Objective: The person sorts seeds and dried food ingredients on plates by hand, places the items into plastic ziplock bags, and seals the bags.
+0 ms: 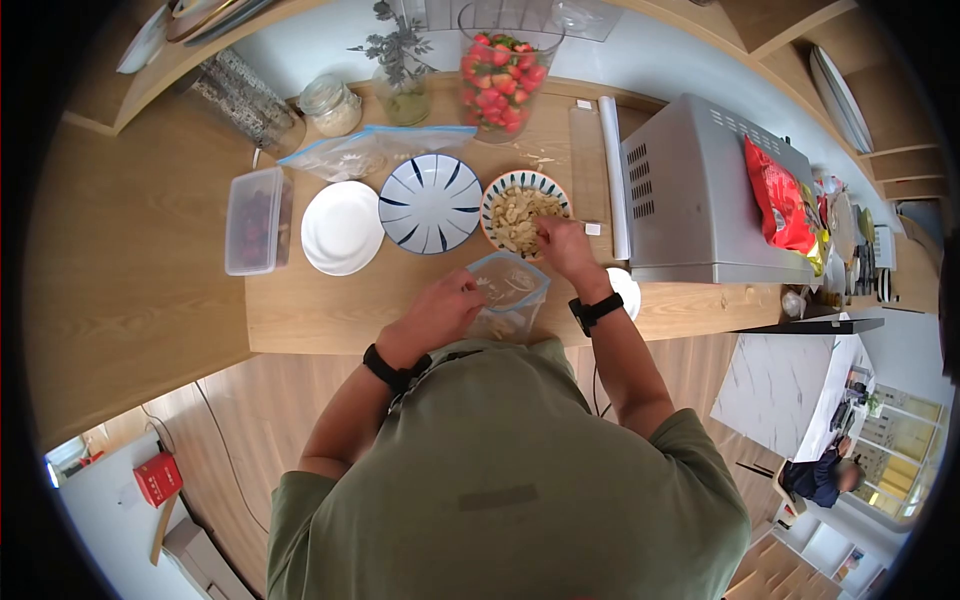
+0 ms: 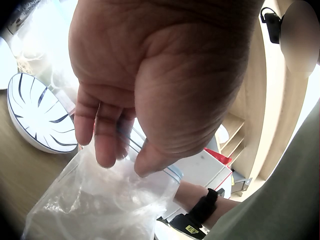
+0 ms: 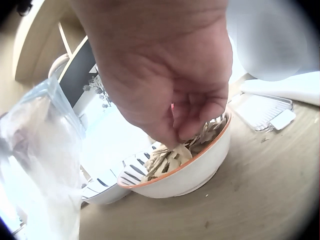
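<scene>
My left hand [image 1: 450,305] pinches the blue-zip edge of a clear zip bag [image 2: 105,200], which hangs with its mouth spread near the table's front edge. A few pale pieces show low inside the bag. My right hand [image 1: 568,248] is over the orange-rimmed bowl [image 3: 200,177], just right of the bag. That bowl is heaped with pale, thin dried slices [image 1: 515,210]. Thumb and fingertips come together on a slice at the top of the heap in the right wrist view. Both wrists wear black straps.
Left of the bowl stand a blue-striped bowl [image 1: 430,205], a white plate [image 1: 342,228] and a lidded plastic box [image 1: 258,222]. Behind them lie another zip bag [image 1: 370,150], a jar [image 1: 330,106] and a tall container of strawberries [image 1: 503,85]. A grey oven [image 1: 690,200] stands right.
</scene>
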Demonstrator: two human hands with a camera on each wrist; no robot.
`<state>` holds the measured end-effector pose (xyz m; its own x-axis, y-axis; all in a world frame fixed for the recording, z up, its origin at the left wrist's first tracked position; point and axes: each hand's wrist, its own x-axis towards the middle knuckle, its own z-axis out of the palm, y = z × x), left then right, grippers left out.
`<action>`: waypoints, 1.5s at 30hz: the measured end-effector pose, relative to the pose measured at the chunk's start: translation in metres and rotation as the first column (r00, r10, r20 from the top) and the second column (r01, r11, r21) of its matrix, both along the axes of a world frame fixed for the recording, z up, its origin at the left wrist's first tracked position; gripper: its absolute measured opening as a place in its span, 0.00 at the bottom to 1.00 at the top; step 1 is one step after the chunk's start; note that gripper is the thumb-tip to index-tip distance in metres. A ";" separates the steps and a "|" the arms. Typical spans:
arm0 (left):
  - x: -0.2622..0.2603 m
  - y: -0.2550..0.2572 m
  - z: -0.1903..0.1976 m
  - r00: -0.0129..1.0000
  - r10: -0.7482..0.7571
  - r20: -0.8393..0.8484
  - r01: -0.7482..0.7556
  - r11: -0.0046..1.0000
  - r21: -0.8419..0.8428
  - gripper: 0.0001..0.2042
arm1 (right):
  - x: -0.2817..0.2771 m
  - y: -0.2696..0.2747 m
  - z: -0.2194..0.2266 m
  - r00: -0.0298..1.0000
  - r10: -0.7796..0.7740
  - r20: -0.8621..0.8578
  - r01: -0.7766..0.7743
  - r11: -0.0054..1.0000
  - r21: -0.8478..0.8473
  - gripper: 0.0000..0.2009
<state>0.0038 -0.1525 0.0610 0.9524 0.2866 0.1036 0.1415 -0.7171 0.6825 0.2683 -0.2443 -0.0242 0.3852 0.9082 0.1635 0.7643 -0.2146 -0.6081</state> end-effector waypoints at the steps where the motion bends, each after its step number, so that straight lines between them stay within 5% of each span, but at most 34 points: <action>1: 0.000 0.000 0.000 1.000 -0.002 0.000 0.002 1.000 0.001 0.04 | -0.003 0.002 0.004 1.000 -0.002 0.000 0.002 1.000 0.001 0.07; 6: -0.001 0.001 -0.003 1.000 0.002 0.001 -0.002 1.000 -0.002 0.04 | -0.006 0.007 0.003 0.996 0.011 0.088 0.001 0.991 -0.132 0.08; 22: 0.000 0.002 -0.003 1.000 -0.001 -0.010 0.000 1.000 -0.012 0.05 | 0.002 -0.003 0.010 0.999 -0.027 0.047 0.030 0.998 -0.059 0.05; 31: 0.001 0.004 0.001 1.000 0.013 -0.014 -0.013 1.000 -0.014 0.06 | -0.004 -0.011 0.054 0.985 -0.074 -0.157 0.082 0.996 0.045 0.06; 37: 0.005 0.007 -0.004 1.000 0.021 -0.012 -0.021 1.000 0.000 0.06 | -0.033 -0.025 0.109 0.969 0.084 -0.233 -0.085 0.996 0.009 0.04; 39: 0.007 0.007 -0.004 1.000 0.020 0.007 -0.020 1.000 0.000 0.07 | -0.045 -0.029 0.111 0.957 0.270 -0.102 -0.277 0.959 -0.056 0.04; 40: 0.007 0.007 -0.005 1.000 0.018 0.008 -0.018 1.000 -0.002 0.07 | -0.050 -0.031 0.110 0.955 0.294 0.023 -0.291 0.952 -0.101 0.04; 45: 0.004 0.007 -0.004 1.000 0.001 -0.020 -0.001 0.999 0.037 0.07 | -0.063 -0.032 0.090 0.944 0.325 0.059 -0.308 0.930 -0.201 0.03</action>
